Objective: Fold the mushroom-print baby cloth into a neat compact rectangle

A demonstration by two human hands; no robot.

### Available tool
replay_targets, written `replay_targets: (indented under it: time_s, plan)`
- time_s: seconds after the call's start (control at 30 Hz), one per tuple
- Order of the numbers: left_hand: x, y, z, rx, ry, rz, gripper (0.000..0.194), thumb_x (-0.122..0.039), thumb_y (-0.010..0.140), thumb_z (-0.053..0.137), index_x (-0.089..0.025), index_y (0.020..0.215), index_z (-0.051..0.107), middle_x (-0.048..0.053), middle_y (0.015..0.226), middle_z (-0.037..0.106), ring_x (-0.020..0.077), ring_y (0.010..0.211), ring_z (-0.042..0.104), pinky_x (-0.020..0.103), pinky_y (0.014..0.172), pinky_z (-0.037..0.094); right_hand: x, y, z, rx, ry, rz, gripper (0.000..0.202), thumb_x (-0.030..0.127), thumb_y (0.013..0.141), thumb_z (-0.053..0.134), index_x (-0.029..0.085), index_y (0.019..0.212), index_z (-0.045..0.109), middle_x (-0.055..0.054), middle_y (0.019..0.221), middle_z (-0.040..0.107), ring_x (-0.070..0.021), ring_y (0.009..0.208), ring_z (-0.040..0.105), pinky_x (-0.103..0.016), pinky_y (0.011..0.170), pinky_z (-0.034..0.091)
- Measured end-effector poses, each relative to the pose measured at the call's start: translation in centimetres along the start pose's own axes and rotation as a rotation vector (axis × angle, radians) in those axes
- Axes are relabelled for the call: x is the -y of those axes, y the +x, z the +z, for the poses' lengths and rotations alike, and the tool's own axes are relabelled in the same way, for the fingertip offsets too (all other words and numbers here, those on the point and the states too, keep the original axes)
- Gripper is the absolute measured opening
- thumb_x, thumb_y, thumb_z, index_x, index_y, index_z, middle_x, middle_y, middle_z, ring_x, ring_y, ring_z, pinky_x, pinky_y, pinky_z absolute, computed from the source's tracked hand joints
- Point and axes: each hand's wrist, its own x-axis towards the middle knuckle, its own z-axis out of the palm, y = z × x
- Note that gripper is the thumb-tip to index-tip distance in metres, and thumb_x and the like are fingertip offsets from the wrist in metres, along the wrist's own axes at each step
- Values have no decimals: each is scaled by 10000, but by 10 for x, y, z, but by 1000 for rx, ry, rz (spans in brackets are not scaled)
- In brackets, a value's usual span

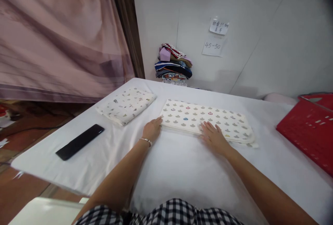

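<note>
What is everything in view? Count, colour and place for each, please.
Anchor-print cloth: one, folded, white, mid-table
Scatter-print cloth: one, folded, white, table left
Flat slab: one, black, table left
Table: one, white, centre
Cloth stack: one, multicoloured, beyond table
Paper notes: two, white, on wall
Wall: one, pale grey, back
Container: one, red, right
Rounded object: one, pale pink, back right, unclear
Curtain: one, pink, left
Floor: reddish-brown, left, with cable and scraps
Flat surface: one, white, bottom left
Checked garment: one, black-and-white, bottom
Bracelet: one, silvery, left wrist
Hands: two, bare; left and right at anchor-print cloth
</note>
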Motion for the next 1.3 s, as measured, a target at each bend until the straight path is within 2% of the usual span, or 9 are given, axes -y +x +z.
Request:
replay_targets:
  time_s: [0.2, 0.37, 0.47, 0.7, 0.8, 0.93, 1.03, 1.13, 1.3]
  plan:
    - [-6, 1, -15, 57, -14, -10, 424, -134, 805, 403, -225, 1182, 575, 10, 1360, 486, 200, 1240, 443, 367, 1016, 385, 11, 4, 20, -40, 3, -22, 593, 524, 914, 268, 227, 1427, 295, -55, 1493, 254, -240, 1375, 202, -478, 1095, 191]
    - [-51, 20, -19, -97, -16, 128, 391, -383, 902, 378, -214, 1214, 543, 67, 1363, 478, 256, 1321, 323, 497, 1071, 273, 9, 3, 22, -59, 4, -27, 588, 523, 915, 266, 227, 1420, 308, -58, 1490, 261, -245, 1371, 217, -474, 1091, 193]
    - [-71, 44, -7, -63, -33, 195, 473, -498, 906, 328, -227, 1247, 514, 63, 1403, 430, 242, 1337, 296, 484, 1093, 230, 8, 2, 24, -88, -5, -34, 579, 518, 915, 277, 235, 1419, 306, -56, 1488, 265, -246, 1367, 228, -477, 1090, 192]
    - [-50, 74, 26, 179, 1, -48, 723, -638, 857, 202, -207, 1435, 255, 77, 1520, 170, 272, 1397, 109, 502, 1109, 126, 10, -1, 30, -142, -1, -63, 549, 494, 927, 281, 222, 1400, 349, -69, 1473, 296, -243, 1363, 243, -470, 1092, 196]
    - [-42, 76, 30, 198, -1, -39, 731, -653, 846, 204, -224, 1437, 243, 70, 1524, 157, 267, 1399, 99, 496, 1108, 123, 11, -1, 26, -98, 45, -34, 562, 501, 922, 288, 211, 1398, 355, -70, 1482, 271, -248, 1370, 222, -482, 1097, 177]
    - [-39, 88, 24, 230, -18, -54, 646, -638, 842, 261, -281, 1370, 364, 70, 1492, 266, 273, 1371, 213, 511, 1063, 223, 10, 5, 4, 90, 213, 30, 598, 549, 915, 243, 222, 1406, 341, -57, 1496, 234, -236, 1384, 176, -476, 1108, 143]
    - [-50, 104, 13, 231, -27, -87, 619, -630, 850, 246, -273, 1320, 436, 89, 1459, 333, 285, 1342, 280, 512, 1032, 273, 6, 23, -17, 157, 349, 87, 623, 581, 911, 188, 242, 1418, 315, -49, 1505, 208, -224, 1391, 148, -455, 1111, 129]
    - [-68, 120, 4, 185, 2, -67, 669, -632, 850, 239, -218, 1346, 415, 111, 1487, 266, 301, 1371, 202, 518, 1059, 231, -4, 52, -29, 139, 349, 155, 638, 571, 914, 198, 202, 1423, 303, -68, 1515, 175, -225, 1399, 100, -447, 1116, 81]
    - [-70, 139, 12, 183, 86, -28, 676, -596, 852, 259, -216, 1407, 326, 81, 1524, 152, 285, 1400, 85, 527, 1104, 109, -44, 90, -18, 118, 179, 303, 568, 498, 932, 233, 194, 1406, 310, -87, 1523, 150, -241, 1399, 73, -485, 1094, 95]
